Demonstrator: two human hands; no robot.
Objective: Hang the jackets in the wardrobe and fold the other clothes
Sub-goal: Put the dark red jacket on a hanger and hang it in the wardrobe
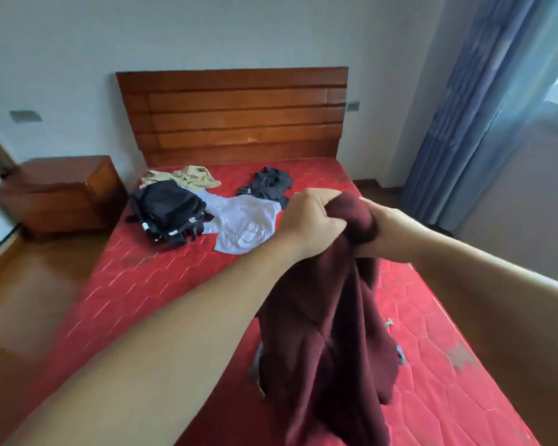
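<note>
Four garments lie unfolded at the far end of the red mattress (161, 284); nothing looks folded or hung yet. I have my left hand (306, 225) and right hand (388, 233) bunched tight on a maroon garment (329, 333) raised over the near end.

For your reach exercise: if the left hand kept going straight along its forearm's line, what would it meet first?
Probably the dark grey clothes just beyond the left hand, then the headboard; depth is unclear.
</note>
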